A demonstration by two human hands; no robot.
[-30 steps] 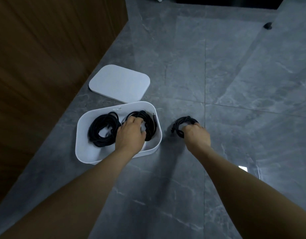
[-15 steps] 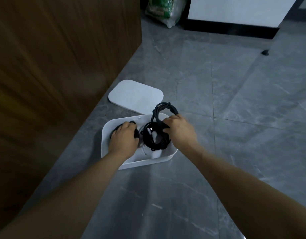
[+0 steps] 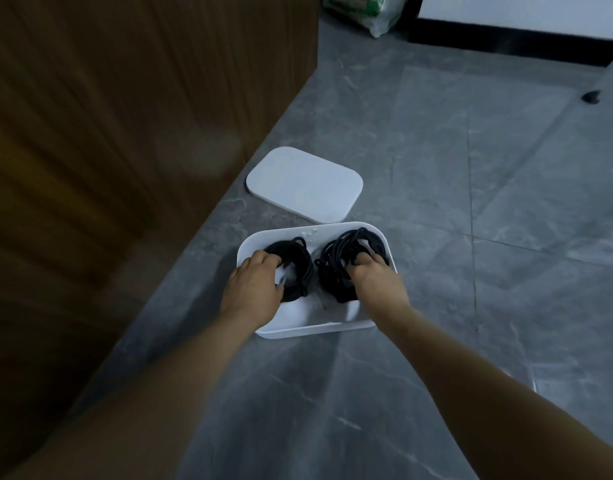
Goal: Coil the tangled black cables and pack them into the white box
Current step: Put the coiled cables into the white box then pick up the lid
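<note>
Our left hand [image 3: 251, 289] curls on the left cable coil [image 3: 293, 268]; our right hand [image 3: 376, 282] presses fingers into the right cable coil [image 3: 346, 258], both inside the white box [image 3: 315, 329]. Just beyond lies the lid [image 3: 305, 183].

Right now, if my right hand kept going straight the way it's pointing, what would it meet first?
The right hand is already in the right cable coil; past it, probably the white box's far wall. Depth is unclear.
</note>
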